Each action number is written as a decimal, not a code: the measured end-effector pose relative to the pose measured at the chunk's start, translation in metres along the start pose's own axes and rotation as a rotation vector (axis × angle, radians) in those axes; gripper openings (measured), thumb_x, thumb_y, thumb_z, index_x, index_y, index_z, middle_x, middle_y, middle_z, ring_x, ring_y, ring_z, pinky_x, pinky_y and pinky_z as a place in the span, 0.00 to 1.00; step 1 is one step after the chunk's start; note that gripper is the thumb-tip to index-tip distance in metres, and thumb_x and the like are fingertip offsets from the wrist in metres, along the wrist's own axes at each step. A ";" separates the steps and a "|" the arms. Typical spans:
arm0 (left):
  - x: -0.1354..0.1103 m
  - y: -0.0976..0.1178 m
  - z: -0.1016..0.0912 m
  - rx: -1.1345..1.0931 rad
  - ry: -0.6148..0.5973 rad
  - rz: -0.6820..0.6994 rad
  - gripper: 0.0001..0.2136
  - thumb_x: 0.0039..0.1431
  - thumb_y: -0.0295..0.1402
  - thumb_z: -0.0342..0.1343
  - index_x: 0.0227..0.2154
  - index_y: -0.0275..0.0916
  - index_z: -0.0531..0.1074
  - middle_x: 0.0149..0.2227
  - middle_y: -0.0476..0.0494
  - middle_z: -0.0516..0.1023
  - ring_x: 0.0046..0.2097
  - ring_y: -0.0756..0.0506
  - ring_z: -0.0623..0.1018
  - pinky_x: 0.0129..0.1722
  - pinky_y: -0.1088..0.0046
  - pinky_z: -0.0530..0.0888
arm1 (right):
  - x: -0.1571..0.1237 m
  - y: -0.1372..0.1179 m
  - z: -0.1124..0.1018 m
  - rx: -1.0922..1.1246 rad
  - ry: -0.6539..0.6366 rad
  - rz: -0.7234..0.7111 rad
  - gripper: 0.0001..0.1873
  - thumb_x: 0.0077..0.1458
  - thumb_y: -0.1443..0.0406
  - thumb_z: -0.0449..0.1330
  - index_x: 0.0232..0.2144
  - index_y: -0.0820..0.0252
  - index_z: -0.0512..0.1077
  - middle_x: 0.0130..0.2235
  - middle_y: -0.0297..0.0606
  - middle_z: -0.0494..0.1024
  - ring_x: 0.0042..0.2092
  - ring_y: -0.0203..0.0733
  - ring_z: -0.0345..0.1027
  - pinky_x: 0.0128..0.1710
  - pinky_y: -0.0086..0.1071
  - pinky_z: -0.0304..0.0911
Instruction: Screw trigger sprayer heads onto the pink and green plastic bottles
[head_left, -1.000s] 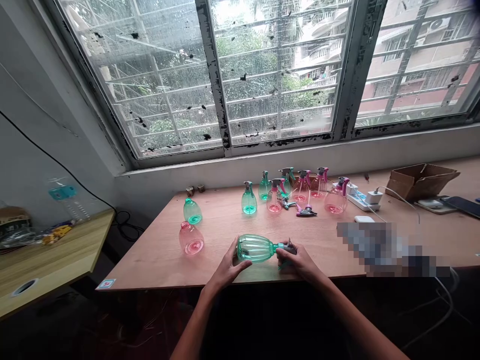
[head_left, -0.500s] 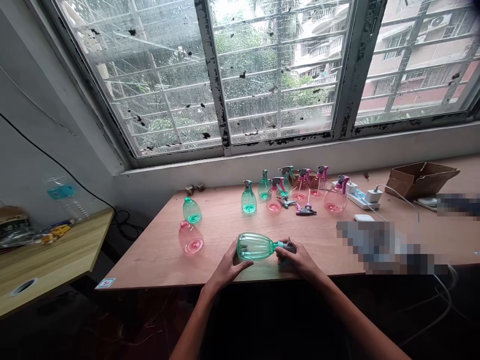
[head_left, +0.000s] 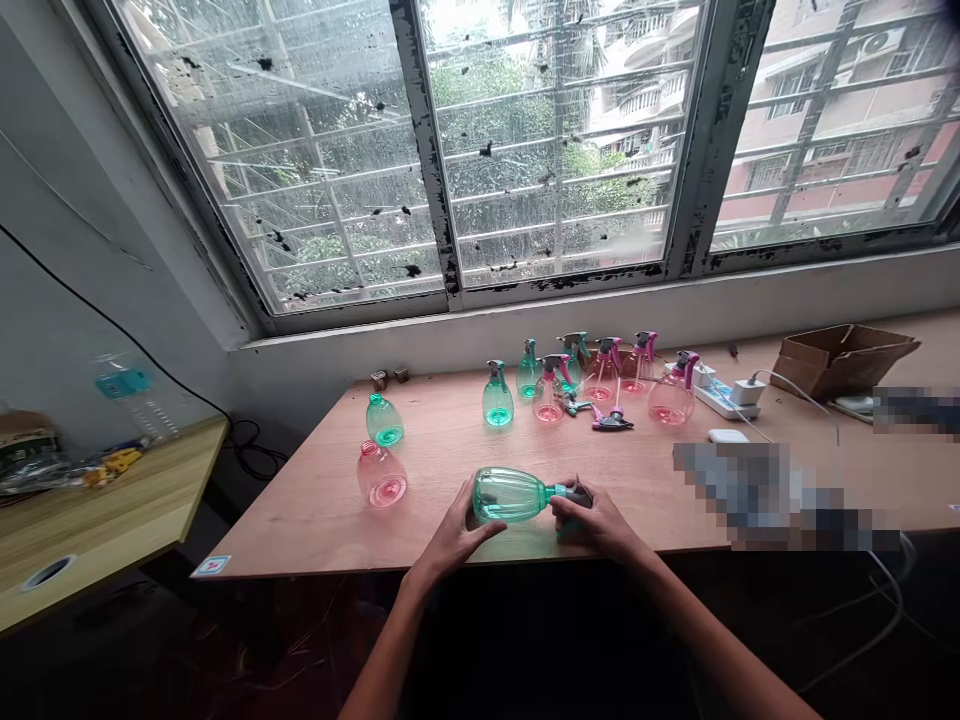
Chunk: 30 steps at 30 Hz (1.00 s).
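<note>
A clear green spray bottle [head_left: 512, 495] lies on its side at the near edge of the wooden table [head_left: 315, 510]. My left hand [head_left: 452, 535] cups the bottle's wide base, fingers curled against it. My right hand [head_left: 598, 519] is closed around the grey and green trigger head [head_left: 574, 494] at the bottle's neck. Both forearms reach in from the bottom of the head view.
Two capless bottles, green [head_left: 384, 421] and pink [head_left: 382, 476], stand at left. Several assembled spray bottles [head_left: 600, 375] cluster at the back, with a loose pink trigger [head_left: 613, 421]. A power strip [head_left: 726, 399], cardboard box [head_left: 838, 359] and second table [head_left: 97, 520] are nearby.
The green bottle has turned slightly between my hands and the view has shifted a little. Both hands keep their hold in the same place.
</note>
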<state>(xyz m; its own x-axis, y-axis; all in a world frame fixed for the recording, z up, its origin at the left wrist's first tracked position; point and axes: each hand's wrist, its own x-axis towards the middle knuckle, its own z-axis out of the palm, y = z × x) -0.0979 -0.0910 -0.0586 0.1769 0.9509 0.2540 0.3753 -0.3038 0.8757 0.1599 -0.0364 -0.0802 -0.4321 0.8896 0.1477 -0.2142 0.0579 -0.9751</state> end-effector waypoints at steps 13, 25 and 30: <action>-0.001 -0.004 0.000 0.040 -0.008 0.010 0.39 0.53 0.38 0.66 0.65 0.46 0.53 0.66 0.38 0.61 0.67 0.34 0.59 0.66 0.52 0.55 | 0.000 -0.001 0.001 0.061 0.014 0.006 0.19 0.49 0.52 0.69 0.34 0.59 0.70 0.26 0.32 0.74 0.27 0.40 0.71 0.32 0.36 0.68; -0.001 -0.008 -0.001 0.066 -0.006 -0.022 0.42 0.54 0.40 0.64 0.67 0.46 0.48 0.68 0.39 0.57 0.68 0.35 0.57 0.67 0.53 0.55 | 0.000 -0.001 0.002 0.067 0.028 -0.009 0.19 0.49 0.53 0.69 0.35 0.60 0.71 0.27 0.32 0.74 0.27 0.39 0.71 0.32 0.35 0.68; -0.001 -0.008 0.001 0.075 -0.001 -0.004 0.45 0.52 0.40 0.65 0.68 0.47 0.44 0.68 0.40 0.57 0.68 0.34 0.57 0.67 0.52 0.54 | 0.001 0.002 0.001 0.084 0.027 -0.002 0.19 0.49 0.54 0.70 0.36 0.60 0.71 0.28 0.32 0.75 0.27 0.40 0.71 0.31 0.35 0.68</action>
<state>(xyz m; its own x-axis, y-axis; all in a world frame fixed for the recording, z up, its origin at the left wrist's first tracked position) -0.1002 -0.0894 -0.0658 0.1763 0.9519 0.2505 0.4429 -0.3040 0.8435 0.1582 -0.0359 -0.0821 -0.4079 0.9016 0.1441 -0.2886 0.0224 -0.9572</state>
